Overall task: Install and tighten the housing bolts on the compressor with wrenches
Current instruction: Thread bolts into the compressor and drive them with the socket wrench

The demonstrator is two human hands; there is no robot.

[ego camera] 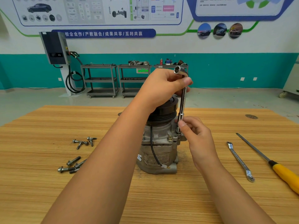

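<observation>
A person's two hands work on a car air-conditioning compressor (158, 152) that stands upright in the middle of a wooden desk (161, 199), its black pulley on top.

The left hand (163, 88) reaches across above the pulley. It grips the upper bend of an L-shaped socket wrench (182, 101), which stands nearly vertical at the compressor's right side. The right hand (199, 139) pinches the wrench's lower socket end with thumb and fingers, steadying it on the housing flange. The bolt under the socket is hidden.

On the near face of the flange, a brass-coloured bolt head (169, 138) is already seated.

To the left of the compressor, two clusters of loose bolts lie on the desk: short bolts (84, 142) farther away and longer bolts (71, 165) nearer. To the right lie a flat ring spanner (240, 160) and a yellow-handled screwdriver (275, 167), both untouched.

The job looks early to midway. At least one bolt is in place and another is apparently being run down with the socket. Judging by the many bolts on the desk, most of the fitting and the final tightening are yet to come.
</observation>
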